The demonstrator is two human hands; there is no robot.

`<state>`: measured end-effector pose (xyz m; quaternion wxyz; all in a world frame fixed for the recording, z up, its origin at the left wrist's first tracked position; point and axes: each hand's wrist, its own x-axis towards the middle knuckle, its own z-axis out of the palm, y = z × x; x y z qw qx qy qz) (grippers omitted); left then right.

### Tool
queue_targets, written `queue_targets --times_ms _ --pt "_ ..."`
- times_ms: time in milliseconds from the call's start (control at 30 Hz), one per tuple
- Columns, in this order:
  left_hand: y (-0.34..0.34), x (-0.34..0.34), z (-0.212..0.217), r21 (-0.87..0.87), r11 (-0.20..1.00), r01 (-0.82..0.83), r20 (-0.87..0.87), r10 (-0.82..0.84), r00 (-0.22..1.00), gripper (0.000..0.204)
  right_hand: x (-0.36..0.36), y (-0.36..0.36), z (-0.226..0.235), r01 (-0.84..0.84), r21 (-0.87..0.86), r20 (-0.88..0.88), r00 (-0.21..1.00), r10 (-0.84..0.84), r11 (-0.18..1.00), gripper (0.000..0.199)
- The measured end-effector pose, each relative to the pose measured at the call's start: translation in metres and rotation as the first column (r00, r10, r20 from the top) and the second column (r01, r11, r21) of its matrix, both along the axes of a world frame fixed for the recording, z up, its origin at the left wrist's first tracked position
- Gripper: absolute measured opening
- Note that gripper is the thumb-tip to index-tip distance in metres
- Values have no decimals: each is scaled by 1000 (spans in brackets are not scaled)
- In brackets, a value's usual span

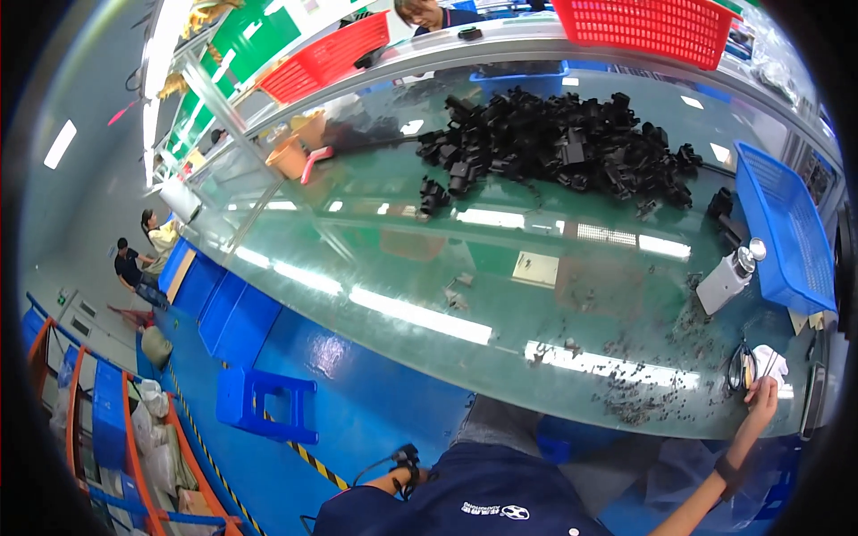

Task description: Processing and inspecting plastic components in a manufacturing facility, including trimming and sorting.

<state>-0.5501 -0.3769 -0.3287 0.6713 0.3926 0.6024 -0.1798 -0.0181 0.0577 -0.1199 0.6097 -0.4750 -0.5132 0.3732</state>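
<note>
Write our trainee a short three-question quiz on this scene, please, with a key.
1. What colour is the basket at the green tabletop's right end?
2. True or false: the right hand is inside the heap of black parts.
3. Which is closest to that basket: (A) orange bin, (B) white bottle with a metal top, (C) blue stool?

Key: 1. Blue. 2. False; it is beside a white cloth or tissue, apart from the heap. 3. B.

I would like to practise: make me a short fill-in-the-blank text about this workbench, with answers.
The pile of black parts lies on a ____ tabletop.
The white bottle stands to the ____ of the nearest blue basket.
The person's ____ hand is near the crumpled white cloth.

Missing words: green; left; right.
</note>
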Motion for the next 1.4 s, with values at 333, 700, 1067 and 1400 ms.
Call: queue_targets --times_ms 333,700,1067,1400 --pt "21 -23 -19 5 977 -213 107 211 971 40 4 -7 13 86 -39 150 986 -79 996 18" --pt "-7 -28 -58 -29 869 -494 314 477 821 39 6 -1 12 152 -36 134 980 -146 988 21" --pt "-19 -88 -66 -98 797 -596 408 578 706 38 29 12 2 309 -23 203 933 -298 951 20" --pt "11 -89 -67 -147 736 -661 507 630 589 38 24 6 3 399 -44 36 917 -398 916 19"
